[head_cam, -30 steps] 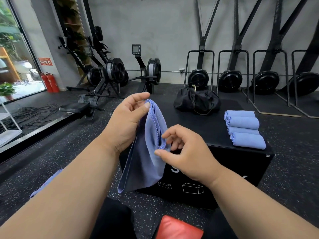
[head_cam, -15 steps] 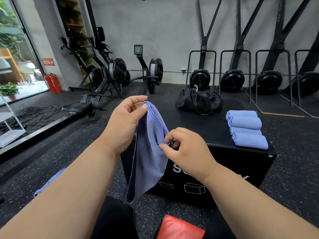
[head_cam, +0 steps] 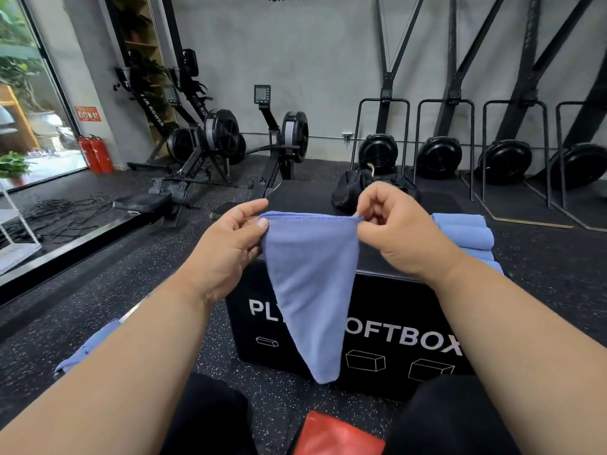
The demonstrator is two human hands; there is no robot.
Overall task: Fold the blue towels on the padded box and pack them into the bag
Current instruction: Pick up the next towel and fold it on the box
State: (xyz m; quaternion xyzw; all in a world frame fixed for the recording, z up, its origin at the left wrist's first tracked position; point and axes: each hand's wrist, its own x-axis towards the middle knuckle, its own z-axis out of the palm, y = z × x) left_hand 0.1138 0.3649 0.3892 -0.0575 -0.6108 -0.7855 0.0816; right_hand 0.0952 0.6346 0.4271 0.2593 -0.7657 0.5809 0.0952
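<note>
A blue towel [head_cam: 310, 284] hangs in front of the black padded box [head_cam: 387, 330], its top edge stretched level. My left hand [head_cam: 226, 247] pinches the left end of that edge and my right hand [head_cam: 397, 228] pinches the right end. The cloth narrows to a point near the box's lower front. Folded blue towels [head_cam: 466, 231] lie stacked on the box top at the right, partly behind my right forearm. The black bag [head_cam: 348, 192] sits at the far side of the box top, mostly hidden by my right hand.
Another blue cloth [head_cam: 88, 346] lies on the speckled floor at the left, under my left forearm. A red object [head_cam: 335, 436] lies by my knees. Rowing machines [head_cam: 210, 149] stand beyond the box, and black fan units [head_cam: 440, 156] line the back wall.
My right hand has risen and moved right, drawing the towel's top edge out flat between both hands. The towel now faces me instead of hanging edge-on.
</note>
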